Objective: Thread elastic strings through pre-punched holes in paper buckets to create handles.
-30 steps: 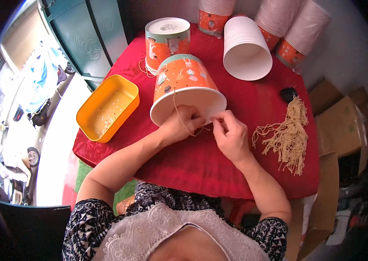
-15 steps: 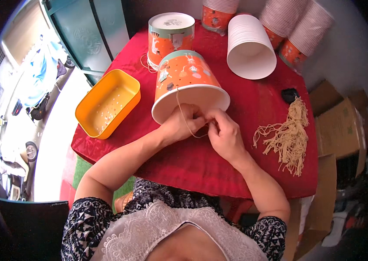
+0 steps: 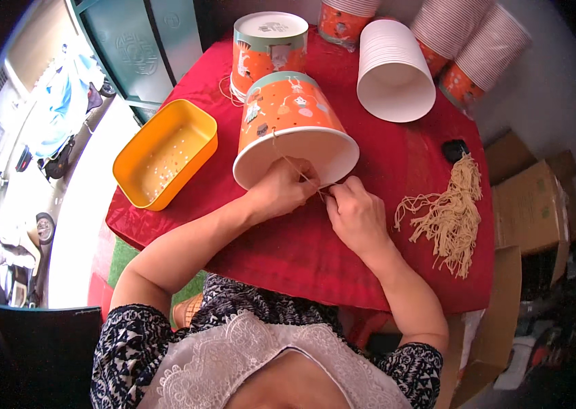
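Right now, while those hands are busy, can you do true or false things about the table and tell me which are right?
1. The nearest orange bucket shows its open end. True.
2. The tablecloth is blue. False: the tablecloth is red.
3. The yellow tray has small bits in it. True.
4. The string bundle lies left of that tray. False: the string bundle lies to its right.
5. The left fingers and right fingers are at a thin string. True.

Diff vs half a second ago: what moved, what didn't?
The right hand has drawn slightly right, away from the left hand. The cord, a slack loop before, now runs nearly straight from the bucket rim toward the hands. No clear new grasp or release. Unchanged: bucket on its side, yellow tray, cord bundle.
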`<action>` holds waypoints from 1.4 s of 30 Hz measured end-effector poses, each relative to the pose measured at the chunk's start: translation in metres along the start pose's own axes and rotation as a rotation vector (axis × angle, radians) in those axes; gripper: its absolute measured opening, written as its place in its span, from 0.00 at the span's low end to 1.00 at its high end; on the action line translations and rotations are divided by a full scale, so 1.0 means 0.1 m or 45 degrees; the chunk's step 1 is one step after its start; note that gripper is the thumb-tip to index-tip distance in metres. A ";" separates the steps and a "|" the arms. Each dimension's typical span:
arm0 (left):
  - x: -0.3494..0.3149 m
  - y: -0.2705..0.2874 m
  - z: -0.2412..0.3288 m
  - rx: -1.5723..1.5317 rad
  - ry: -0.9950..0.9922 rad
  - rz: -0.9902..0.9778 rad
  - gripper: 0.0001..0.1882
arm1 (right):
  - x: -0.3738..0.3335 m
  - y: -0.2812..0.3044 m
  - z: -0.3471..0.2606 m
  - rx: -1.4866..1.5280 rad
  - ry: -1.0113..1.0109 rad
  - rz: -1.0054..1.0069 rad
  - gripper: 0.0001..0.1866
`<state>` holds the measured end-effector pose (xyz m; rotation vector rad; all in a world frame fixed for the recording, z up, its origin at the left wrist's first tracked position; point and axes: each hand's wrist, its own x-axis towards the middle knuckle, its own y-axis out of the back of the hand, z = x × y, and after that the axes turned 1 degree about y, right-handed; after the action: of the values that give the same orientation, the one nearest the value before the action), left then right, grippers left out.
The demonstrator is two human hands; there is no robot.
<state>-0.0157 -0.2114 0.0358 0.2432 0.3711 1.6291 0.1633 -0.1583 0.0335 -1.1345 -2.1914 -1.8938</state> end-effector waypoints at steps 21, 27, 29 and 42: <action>0.01 -0.07 -0.10 0.397 -0.412 0.024 0.05 | 0.04 -0.17 0.00 0.560 -0.268 0.066 0.04; 0.01 -0.07 -0.17 0.323 -0.498 0.118 0.03 | 0.06 0.01 0.02 0.606 -0.279 0.095 0.04; 0.00 -0.02 -0.15 0.261 -0.435 0.084 0.04 | 0.05 0.10 0.02 0.526 -0.344 0.102 0.04; 0.05 -0.05 -0.21 0.061 -0.323 0.063 0.06 | 0.02 -0.13 -0.09 0.618 -0.316 0.221 0.11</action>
<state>-0.0198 -0.2084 0.0142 0.4932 0.2112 1.6156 0.1512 -0.1646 0.0256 -1.4484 -2.3862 -1.1131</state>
